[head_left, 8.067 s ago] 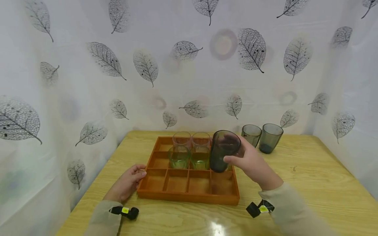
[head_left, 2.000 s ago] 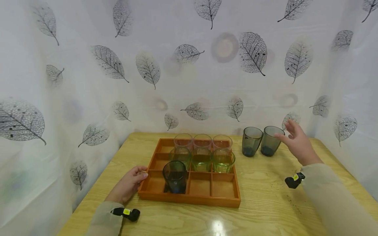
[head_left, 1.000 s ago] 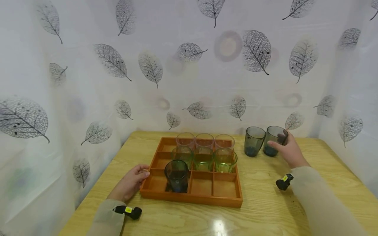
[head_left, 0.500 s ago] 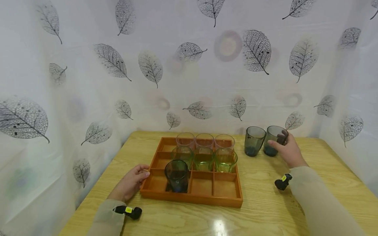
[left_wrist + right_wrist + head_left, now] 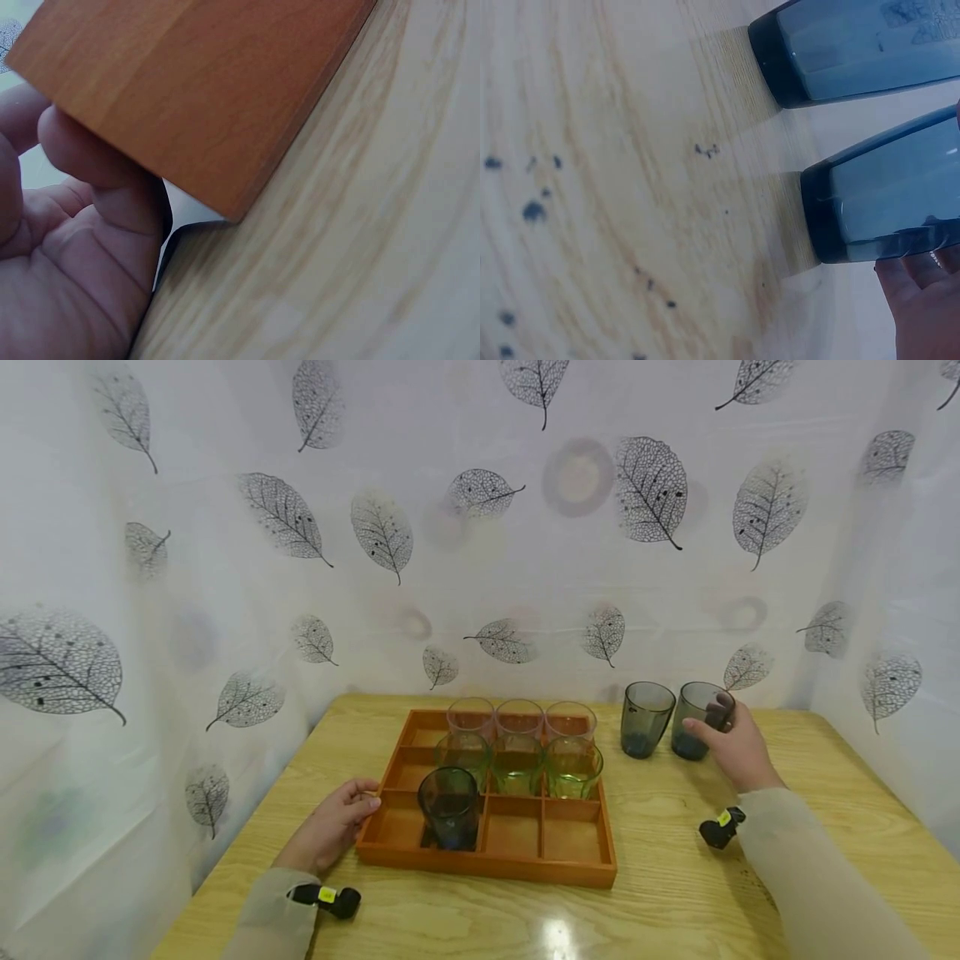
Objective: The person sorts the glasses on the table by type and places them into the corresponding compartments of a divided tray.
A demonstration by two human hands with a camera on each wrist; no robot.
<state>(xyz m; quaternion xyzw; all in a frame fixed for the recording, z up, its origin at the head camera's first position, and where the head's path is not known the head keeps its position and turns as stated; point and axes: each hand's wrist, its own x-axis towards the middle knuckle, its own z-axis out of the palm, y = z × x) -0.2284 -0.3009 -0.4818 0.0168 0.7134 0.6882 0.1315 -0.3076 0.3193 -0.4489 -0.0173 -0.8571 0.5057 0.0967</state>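
My right hand [image 5: 738, 747] grips the right-hand smoky grey glass tumbler [image 5: 692, 739] at the back right, thumb in front and fingers around its far side. It stands upright, and its twin tumbler [image 5: 641, 718] is just to the left. My left hand [image 5: 330, 827] holds the left edge of the orange-brown wooden tray [image 5: 487, 863]; its thumb [image 5: 71, 146] lies against the wall in the left wrist view. Another dark tumbler [image 5: 448, 810] stands in the tray's front row, second compartment from the left. Behind it are three green glasses [image 5: 516, 768] and three clear pinkish glasses [image 5: 519, 718].
Everything stands on a light wood-grain table [image 5: 675, 893]. A white leaf-print curtain [image 5: 420, 602] encloses the back and sides. In the right wrist view, small dark specks [image 5: 534, 211] mark the table surface.
The dark tumbler my right hand held over the tray earlier now stands in it. That hand has since reached back right and taken hold of another, which shifts slightly right. The left hand stays put.
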